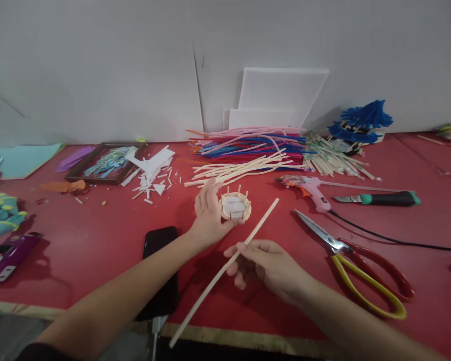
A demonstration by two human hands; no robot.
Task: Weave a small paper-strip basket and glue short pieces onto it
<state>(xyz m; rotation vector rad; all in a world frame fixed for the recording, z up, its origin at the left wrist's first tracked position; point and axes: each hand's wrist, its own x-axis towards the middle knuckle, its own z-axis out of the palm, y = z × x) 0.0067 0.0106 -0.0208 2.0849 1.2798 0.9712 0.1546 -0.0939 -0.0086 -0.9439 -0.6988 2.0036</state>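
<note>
A small round piece [234, 207] with a white middle, a cream rim and several short pegs standing up from it is held at its left side by my left hand [210, 213]. The thumb lies along its near edge and the fingers curl behind it. Just to the right and nearer to me, my right hand [265, 260] pinches a long cream pipe cleaner [214, 281] between thumb and fingers. This strip slants from lower left to upper right, and its upper end is beside the round piece, apart from it.
Bundles of cream [244, 168] and coloured pipe cleaners [255, 140] lie behind. At right are a pink glue gun [310, 190], a cutter knife [391, 198] and large scissors [346, 250]. A black phone [160, 281] lies left of my hands, beyond it white paper scraps [152, 173].
</note>
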